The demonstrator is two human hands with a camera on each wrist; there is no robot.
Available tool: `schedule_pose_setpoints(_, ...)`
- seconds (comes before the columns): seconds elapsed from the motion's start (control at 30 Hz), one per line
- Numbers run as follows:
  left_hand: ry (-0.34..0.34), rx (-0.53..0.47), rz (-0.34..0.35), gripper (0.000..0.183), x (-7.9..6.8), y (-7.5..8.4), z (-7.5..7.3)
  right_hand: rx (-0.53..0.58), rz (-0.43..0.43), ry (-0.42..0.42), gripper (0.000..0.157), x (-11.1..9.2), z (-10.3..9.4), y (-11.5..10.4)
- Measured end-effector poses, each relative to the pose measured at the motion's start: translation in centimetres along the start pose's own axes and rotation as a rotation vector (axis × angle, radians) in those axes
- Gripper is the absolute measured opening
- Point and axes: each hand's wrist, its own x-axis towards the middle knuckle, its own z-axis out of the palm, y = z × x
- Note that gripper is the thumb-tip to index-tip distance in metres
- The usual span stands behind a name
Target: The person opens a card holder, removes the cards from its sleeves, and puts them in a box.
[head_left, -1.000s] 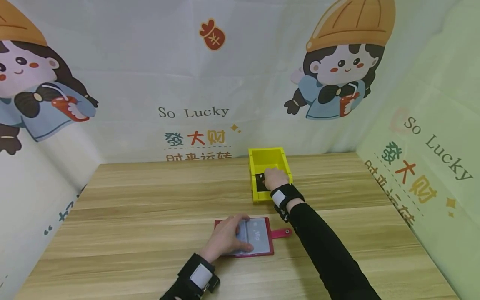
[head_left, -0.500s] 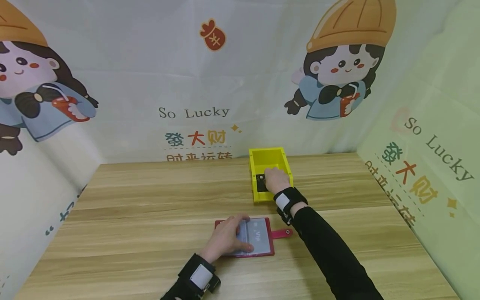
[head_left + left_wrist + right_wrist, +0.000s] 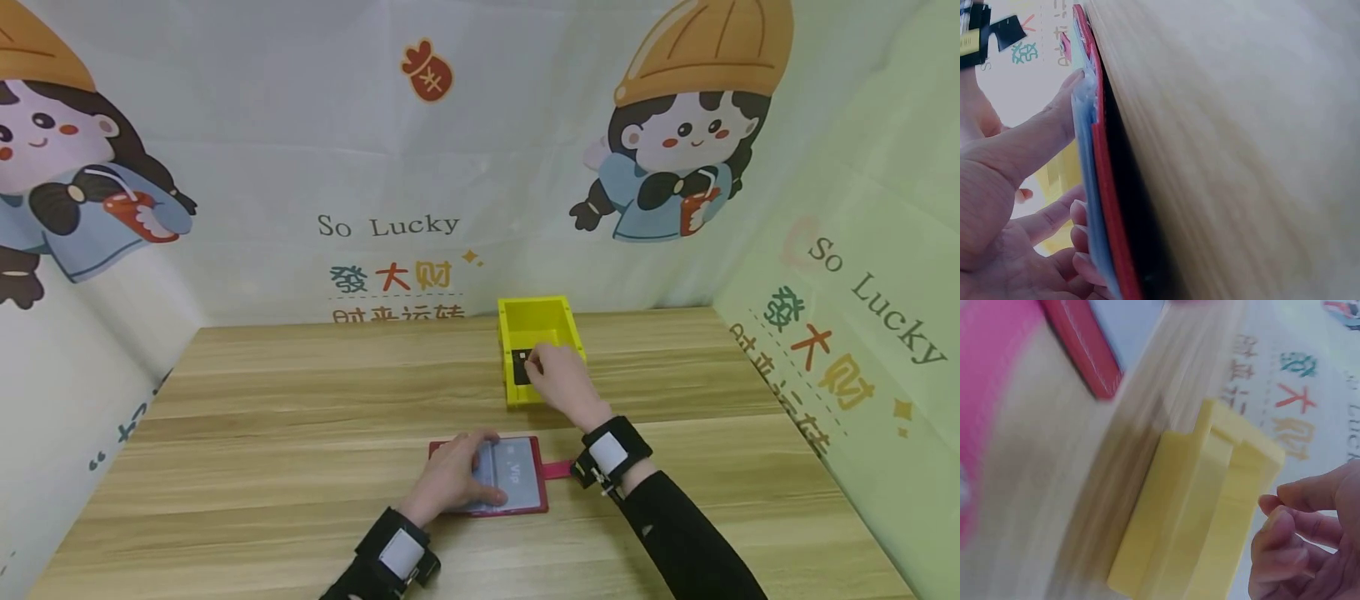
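Observation:
A red card holder [image 3: 542, 475] lies opened out on the table, its clear sleeves [image 3: 517, 475] showing a "Vip" print and its strap pointing right. My left hand [image 3: 448, 475] rests on it, thumb and fingers spread and pressing on the sleeves. In the left wrist view the thumb and fingertips touch the stacked sleeves [image 3: 1090, 181], which sit on the red cover [image 3: 1113, 212]. My right hand [image 3: 562, 379] is over the near end of a yellow box [image 3: 513, 333], fingers loosely curled, with nothing visible between them in the right wrist view. A black flat piece [image 3: 521, 367] lies inside the box.
The wooden table [image 3: 285, 417] extends around both hands. A printed cloth [image 3: 262, 167] stands behind the yellow box and along both sides. The right wrist strap [image 3: 617, 454] is over the end of the holder's pink strap [image 3: 557, 470].
My right hand has drawn back toward me and up out of the yellow box, leaving the black piece inside. My left hand and the card holder have stayed in place.

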Motion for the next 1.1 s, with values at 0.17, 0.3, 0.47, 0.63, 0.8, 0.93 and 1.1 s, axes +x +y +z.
schedule_pose_setpoints(0.17, 0.006, -0.004, 0.016, 0.074, 0.0, -0.1, 0.1, 0.118, -0.020, -0.093, 0.015, -3.0, 0.3, 0.0)
schedule_pose_setpoints(0.3, 0.010, 0.005, 0.022, 0.075, 0.1, -0.2, 0.1, 0.197, -0.048, -0.221, 0.015, -5.1, 1.2, 0.3)
schedule_pose_setpoints(0.47, 0.007, 0.008, 0.011, 0.077, 0.2, -0.4, 0.2, 0.271, -0.049, -0.332, 0.027, -6.6, 2.2, 1.0)
schedule_pose_setpoints(0.63, 0.000, 0.006, -0.002, 0.079, 0.1, -0.3, 0.2, 0.261, -0.092, -0.376, 0.044, -7.5, 2.7, 1.5)
schedule_pose_setpoints(0.8, -0.003, -0.001, -0.022, 0.081, 0.1, -0.4, 0.2, 0.241, -0.064, -0.377, 0.056, -7.8, 2.8, 1.7)
schedule_pose_setpoints(0.93, -0.009, -0.005, -0.020, 0.082, 0.2, -0.4, 0.1, 0.247, -0.042, -0.375, 0.055, -7.9, 3.0, 2.0)
schedule_pose_setpoints(1.1, -0.009, 0.000, -0.015, 0.082, 0.1, -0.2, 0.1, 0.282, -0.034, -0.364, 0.055, -7.9, 3.1, 2.4)
